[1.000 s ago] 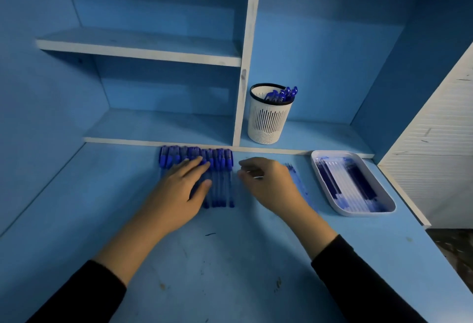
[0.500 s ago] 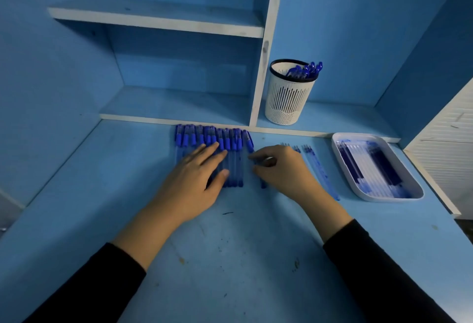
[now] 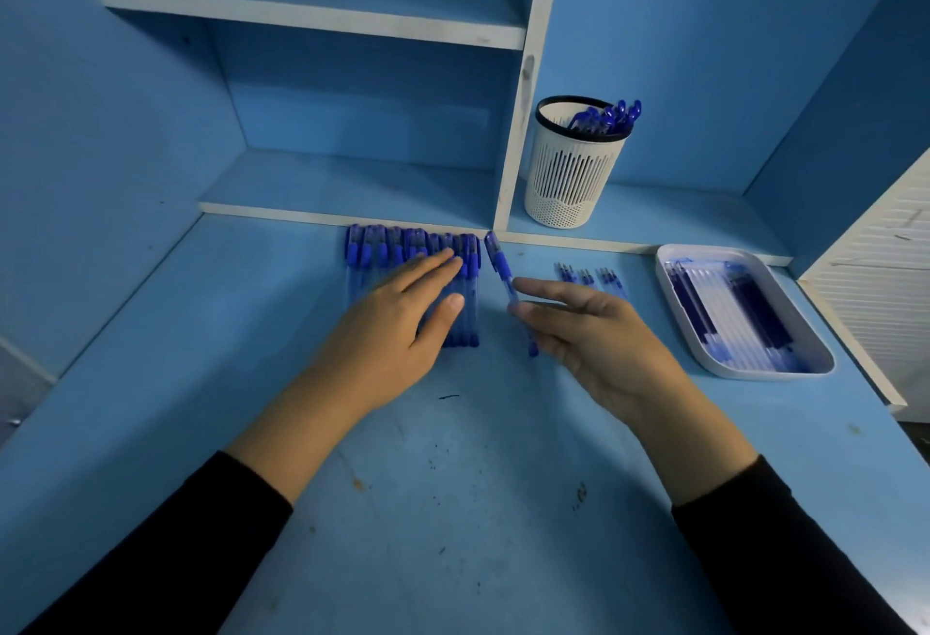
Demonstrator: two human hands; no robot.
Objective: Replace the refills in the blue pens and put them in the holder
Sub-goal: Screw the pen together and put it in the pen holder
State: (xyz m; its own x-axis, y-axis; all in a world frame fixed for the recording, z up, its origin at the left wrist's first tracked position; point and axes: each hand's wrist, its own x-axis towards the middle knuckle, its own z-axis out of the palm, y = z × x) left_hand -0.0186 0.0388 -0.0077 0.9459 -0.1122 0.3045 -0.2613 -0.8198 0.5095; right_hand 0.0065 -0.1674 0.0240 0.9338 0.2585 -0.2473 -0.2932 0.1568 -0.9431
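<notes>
A row of several blue pens [image 3: 382, 247] lies side by side on the blue desk, caps toward the shelf. My left hand [image 3: 392, 327] rests flat on the row's right part with straight fingers. One blue pen [image 3: 498, 259] sits apart from the row, slanted, and my right hand [image 3: 599, 337] pinches its barrel between thumb and fingers. A white slotted holder [image 3: 573, 176] with a black rim stands on the low shelf behind, with several blue pens [image 3: 611, 116] in it. Several loose refills [image 3: 589, 277] lie just beyond my right hand.
A white tray [image 3: 815, 362] with several refills [image 3: 729, 312] sits at the right of the desk. A low shelf step [image 3: 352, 219] runs behind the pens, split by a white upright divider [image 3: 523, 81]. A white slatted panel [image 3: 880, 272] bounds the right side.
My right hand has drawn one pen out of the row to the right and turned more open around it. The left hand stays on the row. The camera has tilted down.
</notes>
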